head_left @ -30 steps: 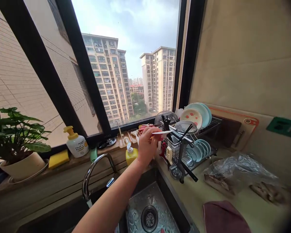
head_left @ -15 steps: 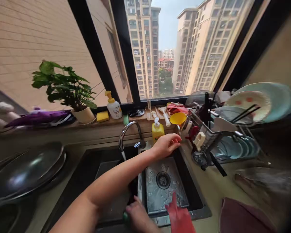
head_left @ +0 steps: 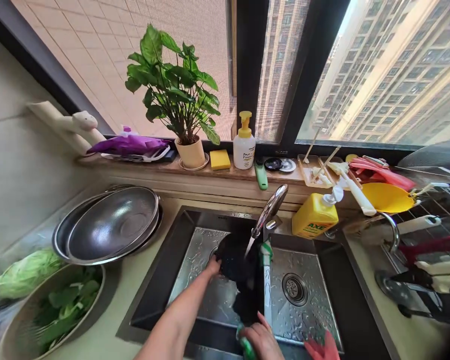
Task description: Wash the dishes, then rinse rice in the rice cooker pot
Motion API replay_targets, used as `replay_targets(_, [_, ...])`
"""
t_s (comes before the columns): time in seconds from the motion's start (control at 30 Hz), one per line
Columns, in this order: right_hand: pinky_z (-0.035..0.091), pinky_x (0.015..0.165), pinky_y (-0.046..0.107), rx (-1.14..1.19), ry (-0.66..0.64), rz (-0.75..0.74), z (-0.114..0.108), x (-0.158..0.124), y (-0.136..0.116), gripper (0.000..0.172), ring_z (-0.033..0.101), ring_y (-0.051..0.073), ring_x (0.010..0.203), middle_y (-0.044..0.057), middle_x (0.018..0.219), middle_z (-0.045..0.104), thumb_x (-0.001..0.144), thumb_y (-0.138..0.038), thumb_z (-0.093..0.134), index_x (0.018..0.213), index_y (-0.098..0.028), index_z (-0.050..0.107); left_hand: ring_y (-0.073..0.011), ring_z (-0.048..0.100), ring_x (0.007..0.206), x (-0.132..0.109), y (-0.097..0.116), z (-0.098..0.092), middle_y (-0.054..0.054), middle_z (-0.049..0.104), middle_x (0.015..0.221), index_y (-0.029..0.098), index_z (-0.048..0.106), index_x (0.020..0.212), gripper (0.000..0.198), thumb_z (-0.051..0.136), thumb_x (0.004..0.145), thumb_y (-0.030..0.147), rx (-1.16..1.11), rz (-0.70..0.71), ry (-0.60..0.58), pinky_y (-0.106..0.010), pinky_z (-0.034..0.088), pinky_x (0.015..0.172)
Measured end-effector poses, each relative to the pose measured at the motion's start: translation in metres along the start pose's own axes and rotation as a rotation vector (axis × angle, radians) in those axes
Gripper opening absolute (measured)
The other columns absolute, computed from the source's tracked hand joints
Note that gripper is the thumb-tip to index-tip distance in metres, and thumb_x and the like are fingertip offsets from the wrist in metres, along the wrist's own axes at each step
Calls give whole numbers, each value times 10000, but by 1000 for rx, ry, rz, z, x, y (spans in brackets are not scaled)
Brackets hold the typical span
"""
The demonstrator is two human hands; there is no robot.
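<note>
Your left hand (head_left: 213, 266) grips the left edge of the black item (head_left: 232, 257) beneath the faucet (head_left: 272, 207); your right hand (head_left: 261, 340), nearer you, holds a green item (head_left: 249, 348).

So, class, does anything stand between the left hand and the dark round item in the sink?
Nothing visible does: the left hand is right at the left edge of the dark round item. The water stream from the faucet falls beyond that edge, further right.
</note>
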State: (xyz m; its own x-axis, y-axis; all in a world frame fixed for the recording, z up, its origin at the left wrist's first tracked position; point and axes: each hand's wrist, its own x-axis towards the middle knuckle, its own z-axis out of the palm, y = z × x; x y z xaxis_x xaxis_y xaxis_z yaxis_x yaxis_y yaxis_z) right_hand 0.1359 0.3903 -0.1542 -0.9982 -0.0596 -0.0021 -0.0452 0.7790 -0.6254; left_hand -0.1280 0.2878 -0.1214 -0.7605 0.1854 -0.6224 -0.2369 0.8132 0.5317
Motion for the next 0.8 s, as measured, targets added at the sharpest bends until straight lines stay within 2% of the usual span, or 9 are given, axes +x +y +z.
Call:
replay_targets(0.13, [306,1095,452,-3,-43,16,11,0,7,186,641,155,823,-4,818,644,881,-268,492,1046,-289,576,-72,574,537,20,-7,17,-17,638,850,128,513,1144,234,444,937,213,-59,-39,-15,-218,508,502])
replay_targets(0.23, [283,1107,453,75,-102,40,5,1,5,212,642,175,839,1,839,661,834,-297,538,1040,-301,588,-62,545,467,22,-14,15,3,623,804,154,531,1066,197,439,894,126,-50,-8,12,-204,474,467])
replay_targets(0.3, [243,1123,452,143,-143,66,-7,3,-1,303,634,194,900,11,906,672,767,-248,563,1063,-305,591,-76,549,456,19,-17,9,5,612,786,164,539,1009,201,434,854,94,-12,21,48,-212,454,458])
replay_targets(0.37, [200,1137,444,195,-172,85,-22,5,-10,415,615,203,966,20,976,668,705,-183,545,1102,-299,585,-110,588,509,15,-16,0,-9,611,788,159,543,959,192,433,820,84,57,54,97,-229,451,483])
replay_targets(0.43, [177,1142,434,228,-192,87,-34,7,-17,498,603,199,988,22,995,661,652,-136,516,1120,-293,584,-159,642,659,11,-12,-10,-30,624,806,158,549,904,168,447,794,83,144,103,149,-247,466,570])
replay_targets(0.57, [182,1135,446,219,-145,108,-39,8,-24,536,605,193,928,19,923,657,573,-117,501,1070,-280,613,-230,647,917,1,6,-25,-64,673,882,180,581,883,179,501,753,86,339,216,179,-284,459,753])
replay_targets(0.7, [183,1133,448,223,-87,110,-36,7,-26,531,607,182,913,19,905,656,556,-117,492,1043,-277,627,-281,647,973,-13,24,-39,-106,701,937,185,622,949,266,522,745,48,525,264,143,-346,456,811])
replay_targets(0.8, [186,1132,448,251,-71,105,-42,7,-29,565,612,174,922,25,916,660,532,-95,472,1047,-266,630,-265,642,981,-20,38,-50,-103,700,946,153,640,967,203,543,804,77,609,268,127,-407,458,870])
